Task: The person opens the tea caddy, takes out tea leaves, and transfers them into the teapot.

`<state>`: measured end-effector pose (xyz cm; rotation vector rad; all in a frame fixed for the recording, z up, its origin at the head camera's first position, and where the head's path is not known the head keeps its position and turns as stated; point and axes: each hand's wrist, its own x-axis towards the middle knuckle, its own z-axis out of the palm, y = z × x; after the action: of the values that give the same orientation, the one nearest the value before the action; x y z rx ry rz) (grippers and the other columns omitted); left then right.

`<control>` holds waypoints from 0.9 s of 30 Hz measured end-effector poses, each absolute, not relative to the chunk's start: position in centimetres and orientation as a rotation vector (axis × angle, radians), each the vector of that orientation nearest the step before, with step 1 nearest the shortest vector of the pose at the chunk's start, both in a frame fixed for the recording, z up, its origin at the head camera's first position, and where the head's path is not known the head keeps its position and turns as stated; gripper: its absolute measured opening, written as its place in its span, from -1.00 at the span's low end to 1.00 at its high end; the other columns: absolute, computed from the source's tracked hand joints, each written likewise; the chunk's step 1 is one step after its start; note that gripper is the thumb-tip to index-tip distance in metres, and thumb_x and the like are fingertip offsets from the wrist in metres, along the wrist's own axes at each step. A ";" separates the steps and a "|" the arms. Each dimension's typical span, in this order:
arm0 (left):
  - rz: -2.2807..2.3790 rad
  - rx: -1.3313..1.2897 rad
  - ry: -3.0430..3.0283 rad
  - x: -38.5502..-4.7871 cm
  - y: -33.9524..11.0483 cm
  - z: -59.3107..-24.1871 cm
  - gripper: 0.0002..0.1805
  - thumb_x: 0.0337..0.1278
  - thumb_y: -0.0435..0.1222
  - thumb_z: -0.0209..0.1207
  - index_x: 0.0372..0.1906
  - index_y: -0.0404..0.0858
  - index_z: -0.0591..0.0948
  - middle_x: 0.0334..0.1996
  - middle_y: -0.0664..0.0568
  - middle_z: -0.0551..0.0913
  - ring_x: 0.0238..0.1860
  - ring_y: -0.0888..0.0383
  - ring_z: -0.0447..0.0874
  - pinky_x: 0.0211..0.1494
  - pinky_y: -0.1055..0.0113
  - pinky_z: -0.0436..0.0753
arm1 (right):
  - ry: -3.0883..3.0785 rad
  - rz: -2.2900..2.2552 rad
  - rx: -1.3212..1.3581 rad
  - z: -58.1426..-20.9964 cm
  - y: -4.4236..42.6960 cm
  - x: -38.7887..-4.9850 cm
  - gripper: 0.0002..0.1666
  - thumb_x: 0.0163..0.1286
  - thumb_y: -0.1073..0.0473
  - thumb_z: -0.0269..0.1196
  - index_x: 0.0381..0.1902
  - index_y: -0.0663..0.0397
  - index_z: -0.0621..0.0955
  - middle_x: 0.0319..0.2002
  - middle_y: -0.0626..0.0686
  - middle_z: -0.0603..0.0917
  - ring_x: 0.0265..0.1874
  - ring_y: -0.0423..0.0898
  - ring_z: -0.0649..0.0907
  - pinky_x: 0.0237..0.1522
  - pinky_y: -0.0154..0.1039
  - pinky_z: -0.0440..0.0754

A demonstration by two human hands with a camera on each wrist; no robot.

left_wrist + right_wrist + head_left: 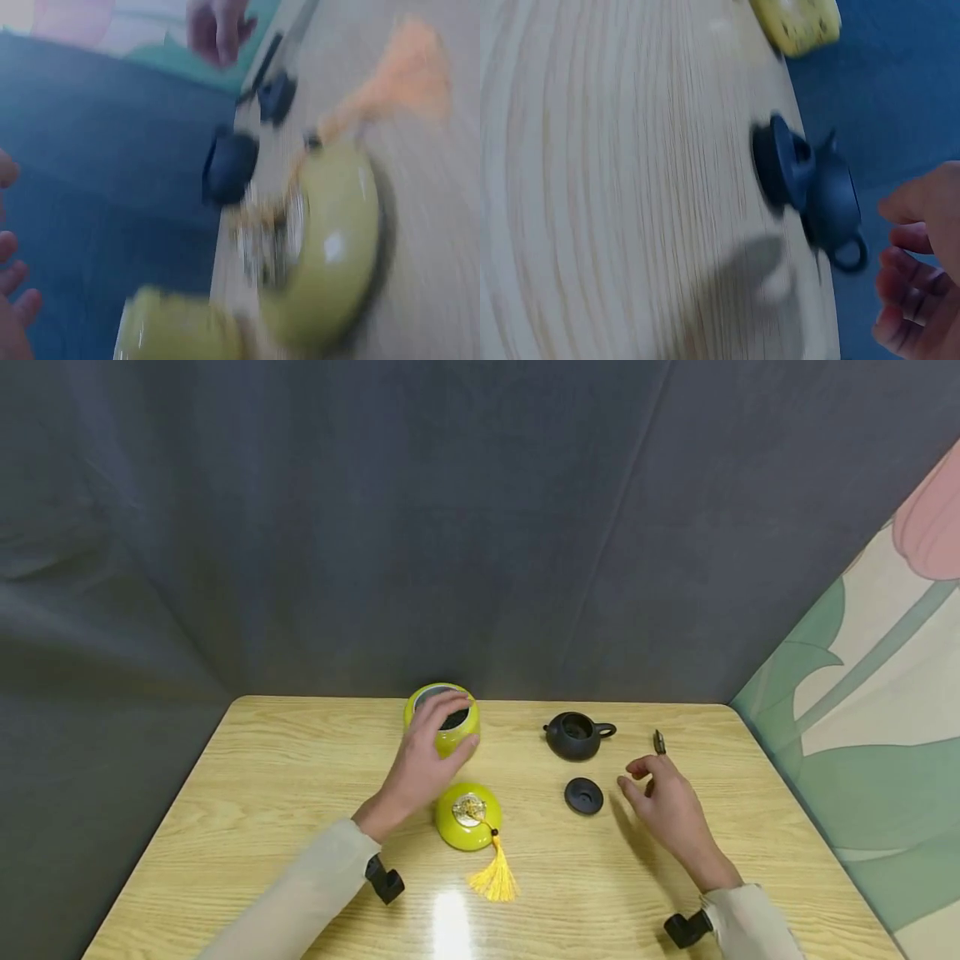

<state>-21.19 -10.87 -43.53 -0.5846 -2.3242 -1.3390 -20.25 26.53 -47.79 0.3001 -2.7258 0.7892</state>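
Note:
A yellow-green lidded jar's body (450, 745) stands open near the table's back edge. My left hand (426, 760) is over its near left side, fingers spread and slightly bent; whether they touch the rim cannot be told. Nearer me lies the jar's lid (452, 833), with a gold ornament and a yellow tassel (494, 878). To the right, a small black teapot (572, 747) sits uncovered, its handle pointing right, with its round lid (584, 797) in front. My right hand (670, 810) hovers right of that lid, fingers loosely curled and holding nothing.
A small dark, slim object (659, 742), its kind unclear, lies just beyond the right hand. Behind the wooden table (300, 802) hangs a dark grey curtain (450, 527). A flower-patterned surface (877, 710) borders the right side.

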 end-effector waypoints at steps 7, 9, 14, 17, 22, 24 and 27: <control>-1.471 -0.669 -2.499 -22.4 -5.8 -43.8 -0.46 0.46 -0.13 0.32 0.44 -0.09 0.54 0.49 0.11 0.46 0.57 0.05 0.40 0.62 -0.08 0.45 | -2.775 0.849 0.428 -48.2 24.3 -20.0 -0.77 0.45 0.24 0.42 -0.01 0.21 0.70 -0.10 0.13 0.68 -0.45 -0.32 0.44 -0.47 -0.38 0.45; -1.475 -0.680 -2.560 -23.1 -4.5 -44.2 -0.44 0.48 -0.08 0.31 0.47 -0.09 0.52 0.50 0.08 0.46 0.57 0.04 0.41 0.60 -0.06 0.48 | -2.802 0.860 0.436 -48.5 23.9 -20.0 -0.76 0.43 0.26 0.43 0.00 0.20 0.70 -0.09 0.11 0.67 -0.46 -0.33 0.44 -0.46 -0.38 0.45; -1.447 -0.635 -2.714 -25.0 -1.8 -45.3 -0.39 0.52 -0.01 0.26 0.53 -0.06 0.47 0.54 0.06 0.42 0.58 0.01 0.39 0.59 -0.03 0.50 | -2.861 0.840 0.456 -49.1 23.0 -19.9 -0.73 0.44 0.27 0.42 0.06 0.19 0.70 -0.08 0.09 0.65 -0.45 -0.31 0.45 -0.45 -0.40 0.47; -1.424 -0.589 -2.780 -26.3 -0.6 -45.9 -0.37 0.53 -0.03 0.26 0.56 -0.08 0.45 0.56 0.02 0.40 0.59 0.00 0.37 0.59 -0.02 0.50 | -2.874 0.818 0.475 -49.3 22.7 -20.0 -0.73 0.46 0.27 0.41 0.07 0.17 0.71 -0.09 0.07 0.65 -0.41 -0.28 0.47 -0.41 -0.39 0.50; -1.414 -0.536 -2.850 -28.1 1.0 -46.7 -0.34 0.53 -0.07 0.26 0.59 -0.15 0.41 0.55 -0.03 0.40 0.58 -0.04 0.37 0.58 -0.02 0.50 | -2.863 0.790 0.495 -49.5 22.5 -20.2 -0.79 0.47 0.29 0.39 0.03 0.15 0.72 -0.12 0.05 0.64 -0.40 -0.26 0.48 -0.39 -0.39 0.50; -1.416 -0.512 -2.870 -28.6 1.5 -47.1 -0.32 0.52 -0.07 0.27 0.59 -0.16 0.40 0.54 -0.05 0.41 0.56 -0.05 0.39 0.56 -0.02 0.52 | -2.854 0.791 0.496 -49.6 22.6 -20.3 -0.81 0.47 0.30 0.38 0.00 0.16 0.73 -0.14 0.06 0.64 -0.41 -0.26 0.47 -0.40 -0.39 0.49; -1.439 -0.469 -2.899 -29.1 2.2 -47.5 -0.33 0.52 -0.08 0.28 0.58 -0.17 0.41 0.51 -0.07 0.43 0.52 -0.06 0.43 0.52 -0.01 0.56 | -2.848 0.794 0.494 -49.6 22.7 -20.5 -0.84 0.48 0.31 0.37 -0.02 0.17 0.74 -0.14 0.07 0.64 -0.40 -0.27 0.48 -0.40 -0.39 0.49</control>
<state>-29.15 2.17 -47.51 -0.4692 -2.8987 -1.4388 -20.48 22.70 -49.60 0.4940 -2.8479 0.7944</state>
